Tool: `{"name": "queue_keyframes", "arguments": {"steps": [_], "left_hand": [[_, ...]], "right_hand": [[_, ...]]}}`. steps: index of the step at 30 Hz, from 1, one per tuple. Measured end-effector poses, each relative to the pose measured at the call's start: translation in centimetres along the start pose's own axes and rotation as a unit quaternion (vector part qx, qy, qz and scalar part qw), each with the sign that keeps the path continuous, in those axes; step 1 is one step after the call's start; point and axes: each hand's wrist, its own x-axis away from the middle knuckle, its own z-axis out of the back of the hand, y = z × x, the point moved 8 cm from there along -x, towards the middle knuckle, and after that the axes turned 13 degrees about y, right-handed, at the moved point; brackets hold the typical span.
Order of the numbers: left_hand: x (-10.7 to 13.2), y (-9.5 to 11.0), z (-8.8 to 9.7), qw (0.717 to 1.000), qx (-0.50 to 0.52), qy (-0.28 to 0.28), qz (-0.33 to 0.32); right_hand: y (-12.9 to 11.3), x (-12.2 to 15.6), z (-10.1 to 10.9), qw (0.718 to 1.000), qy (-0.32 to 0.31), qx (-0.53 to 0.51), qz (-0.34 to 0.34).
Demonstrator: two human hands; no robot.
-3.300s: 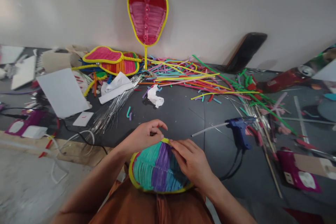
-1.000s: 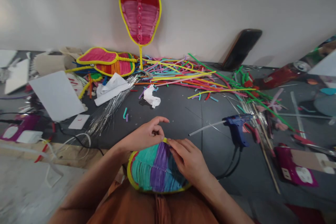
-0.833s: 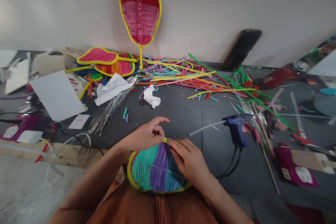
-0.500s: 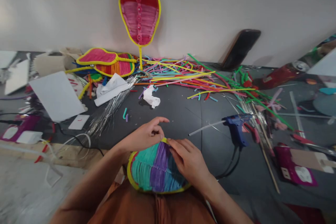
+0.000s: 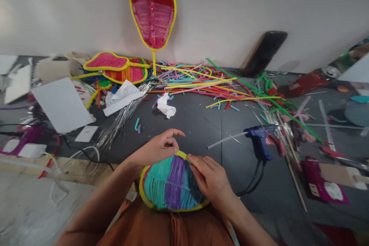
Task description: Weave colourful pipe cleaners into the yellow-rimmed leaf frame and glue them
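A rounded pipe-cleaner panel [image 5: 175,182], striped teal, purple and blue with a yellow fuzzy border, rests against my lap at the table edge. At its top rim my left hand [image 5: 160,147] pinches the yellow border [image 5: 182,154], the index finger stretched out beyond. Closed over the upper right rim, my right hand [image 5: 210,177] grips the panel with thumb and fingertips and covers its right part. Upright against the wall stands a similar pink and red fan-shaped piece [image 5: 152,17] with a yellow edge and stem.
A blue glue gun [image 5: 259,140] lies at right with its stick and cord. Loose pipe cleaners [image 5: 196,78] pile along the wall. A phone [image 5: 265,52] leans there beside a red can [image 5: 308,82]. Silver wires [image 5: 119,117], white card [image 5: 62,103] and crumpled tissue [image 5: 166,105] lie leftward.
My right hand has slid slightly right along the rim, exposing more yellow border between the hands. My left hand has barely shifted.
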Motion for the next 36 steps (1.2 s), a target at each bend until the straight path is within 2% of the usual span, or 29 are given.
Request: {"name": "queue_keyframes", "arguments": {"steps": [7,12,24,31,36], "left_hand": [[0.1,-0.1,0.0,1.000,-0.009,-0.015,0.001],[0.5,0.6,0.0,0.996,-0.072,-0.039,-0.022],[0.0,0.6,0.2,0.993,-0.109,-0.002,-0.044],[0.0,-0.3,0.7,1.000,-0.014,-0.005,-0.003],[0.4,-1.0,2.4,0.998,0.053,0.031,0.010]], "right_hand": [[-0.1,-0.1,-0.1,1.000,0.009,0.002,0.003],[-0.2,-0.3,-0.1,1.000,0.002,0.016,0.008],[-0.3,-0.4,-0.1,1.000,0.007,0.009,0.010],[-0.3,-0.6,0.2,1.000,0.013,0.014,0.005],[0.0,-0.3,0.4,1.000,0.024,0.010,-0.005]]}}
